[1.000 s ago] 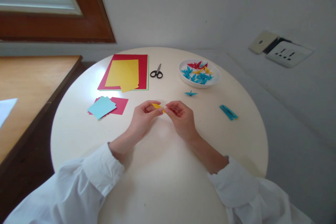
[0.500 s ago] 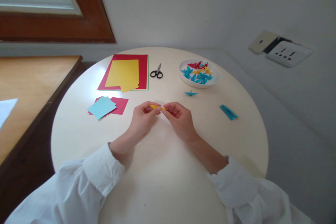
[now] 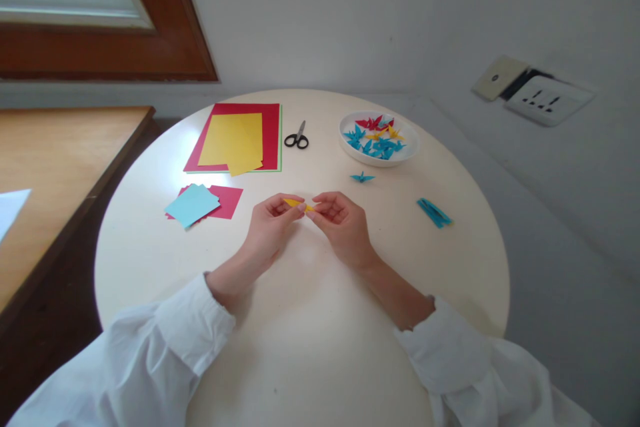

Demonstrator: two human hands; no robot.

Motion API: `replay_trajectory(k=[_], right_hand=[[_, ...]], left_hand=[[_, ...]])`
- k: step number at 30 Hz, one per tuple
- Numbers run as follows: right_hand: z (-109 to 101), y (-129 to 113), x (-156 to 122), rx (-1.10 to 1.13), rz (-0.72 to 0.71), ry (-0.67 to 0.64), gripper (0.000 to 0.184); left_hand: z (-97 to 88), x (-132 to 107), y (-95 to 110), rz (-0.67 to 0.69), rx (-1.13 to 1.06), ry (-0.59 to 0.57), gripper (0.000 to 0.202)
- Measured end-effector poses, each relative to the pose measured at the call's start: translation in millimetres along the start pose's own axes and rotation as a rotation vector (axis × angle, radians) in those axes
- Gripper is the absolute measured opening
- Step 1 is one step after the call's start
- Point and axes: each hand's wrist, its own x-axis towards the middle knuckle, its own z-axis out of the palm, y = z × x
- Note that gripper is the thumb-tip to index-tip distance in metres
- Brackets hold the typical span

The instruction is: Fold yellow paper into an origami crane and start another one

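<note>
A small folded piece of yellow paper (image 3: 296, 203) is pinched between both my hands over the middle of the round white table (image 3: 300, 320). My left hand (image 3: 270, 225) grips its left end with fingertips closed. My right hand (image 3: 340, 223) pinches its right end, fingers curled. Most of the paper is hidden by my fingers. A single blue paper crane (image 3: 362, 177) lies on the table just beyond my right hand.
A white dish (image 3: 406, 155) of several blue, red and yellow paper cranes sits at the back right. Black scissors (image 3: 297, 138) lie by yellow sheets on red paper (image 3: 273, 133). Blue and red squares (image 3: 193, 205) lie left, a folded blue piece (image 3: 434, 213) right. A wooden ledge (image 3: 60, 167) runs along the left.
My fingers have shifted slightly on the yellow paper, turning it a little narrower. The view has drifted a touch. Nothing else moved.
</note>
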Motion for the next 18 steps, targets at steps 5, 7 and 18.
replay_trajectory(k=[5,7,18], right_hand=[[-0.3,0.5,0.2,0.036,0.017,0.0,0.026],[-0.5,0.7,0.6,0.047,0.02,-0.002,0.027],[0.4,-0.8,0.3,0.06,0.076,-0.012,0.033]], left_hand=[[-1.1,0.4,0.1,0.009,-0.002,0.0,0.018],[-1.7,0.4,0.0,0.018,-0.003,0.002,0.018],[-2.5,2.3,0.4,0.025,0.013,0.006,0.017]])
